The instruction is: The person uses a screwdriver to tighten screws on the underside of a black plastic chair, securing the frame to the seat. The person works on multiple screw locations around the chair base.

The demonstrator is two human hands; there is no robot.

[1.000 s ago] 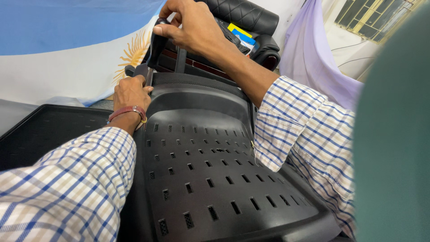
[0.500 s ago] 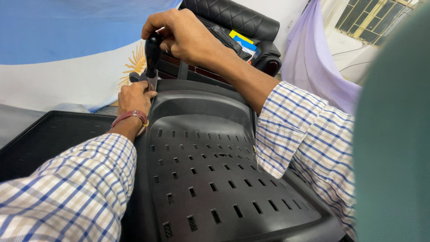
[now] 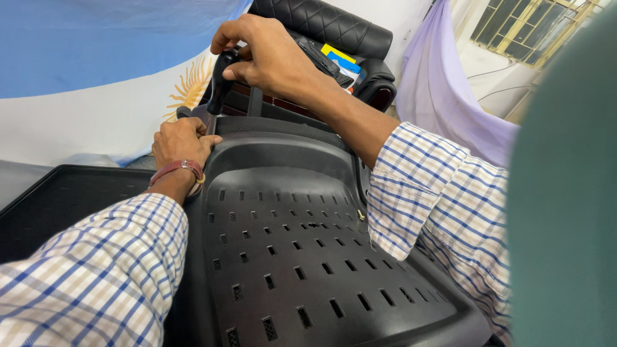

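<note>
A black plastic chair shell with rows of small slots lies in front of me, filling the lower middle. My right hand is closed around the black handle of a screwdriver that stands upright over the shell's far left corner. My left hand, with a red band at the wrist, rests curled on that same corner beside the tool's lower end. The tool's tip is hidden behind my left hand.
A black tray-like panel lies at the left. Behind are a blue and white flag with a sun, a black quilted leather chair and pale purple cloth. A green blurred surface fills the right edge.
My right hand has swung the screwdriver handle leftward and more upright over the corner. My left hand has stayed at the shell's edge. The view has shifted slightly.
</note>
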